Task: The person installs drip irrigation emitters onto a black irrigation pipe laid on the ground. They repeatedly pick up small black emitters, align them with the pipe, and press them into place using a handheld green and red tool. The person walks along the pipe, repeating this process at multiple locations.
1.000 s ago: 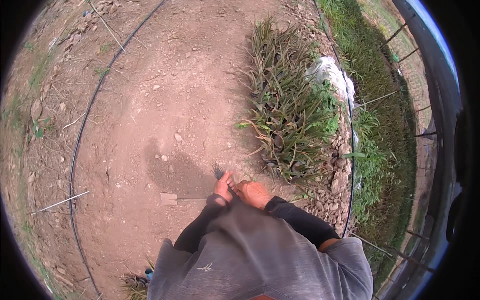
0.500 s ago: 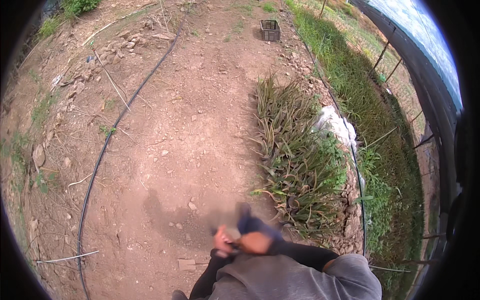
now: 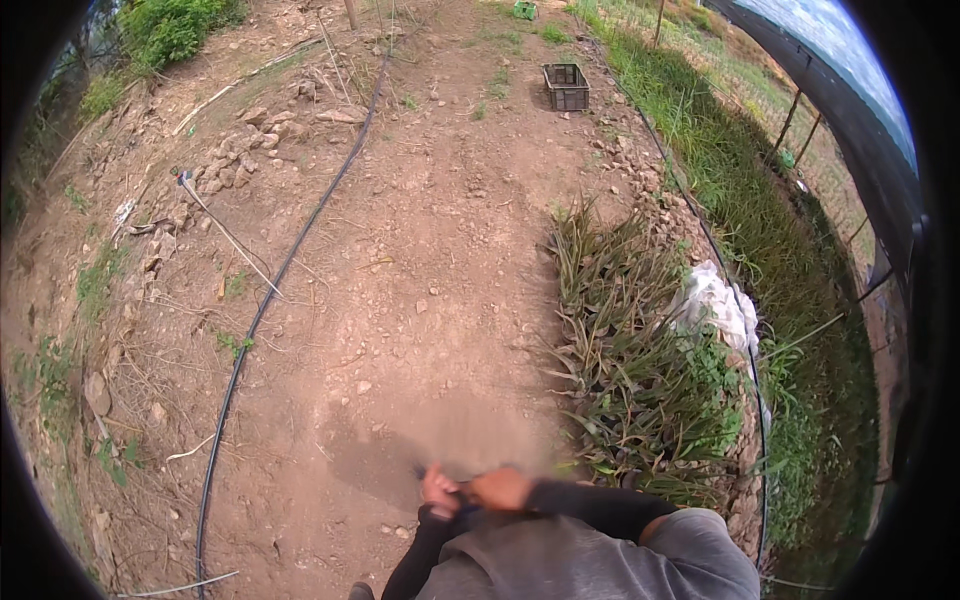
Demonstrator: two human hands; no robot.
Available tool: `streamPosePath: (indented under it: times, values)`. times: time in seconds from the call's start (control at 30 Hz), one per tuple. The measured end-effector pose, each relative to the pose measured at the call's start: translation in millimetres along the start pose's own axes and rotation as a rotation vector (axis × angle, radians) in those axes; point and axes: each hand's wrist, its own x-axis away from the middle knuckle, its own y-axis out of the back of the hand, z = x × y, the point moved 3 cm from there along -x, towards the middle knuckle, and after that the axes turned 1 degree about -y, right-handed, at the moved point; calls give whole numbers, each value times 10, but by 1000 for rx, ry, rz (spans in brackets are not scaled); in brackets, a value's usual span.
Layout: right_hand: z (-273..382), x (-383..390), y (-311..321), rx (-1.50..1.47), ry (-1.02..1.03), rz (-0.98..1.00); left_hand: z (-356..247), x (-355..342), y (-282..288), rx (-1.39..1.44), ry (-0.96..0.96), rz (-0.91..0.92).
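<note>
Low in the head view my left hand [image 3: 440, 488] is closed on a dark, thin item [image 3: 423, 472], blurred and partly hidden. Just right of it, my right hand [image 3: 502, 489] is smeared by motion, its fingers curled against the left hand at the same item; what exactly it grips is unclear. A beige blur hangs above both hands. To their right, long-leaved potted plants [image 3: 630, 380] stand in a dense bed beside the dirt path [image 3: 420, 250].
A black crate [image 3: 567, 97] sits farther along the path, with a small green object [image 3: 524, 10] beyond. Black hoses [image 3: 258, 320] border both sides; thin sticks, stones [image 3: 240, 160], white sheeting [image 3: 715, 310], grass and dark netting [image 3: 870, 180] line the edges.
The view has tilted up, bringing the crate into sight. My hands stay together low in the view but have moved quickly, becoming blurred; the dark frayed end seen earlier is now indistinct.
</note>
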Motion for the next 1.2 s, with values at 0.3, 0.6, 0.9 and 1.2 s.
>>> streamPosePath:
  times: [0.3,0.6,0.9,1.2]
  values:
    - [-1135,-1093,1386,-162,-84,-134,-827,-1401,-1777,-77,113,132]
    - [-2870,-2053,3065,-468,-220,-258,-1957,-3223,-4407,-261,114,140]
    - [-4409,-2454,4702,-1209,-426,-596,-2419,-4476,-6938,-530,246,302]
    - [-6719,-3475,6254,-904,-292,-697,-2624,-6637,-8888,-566,349,321]
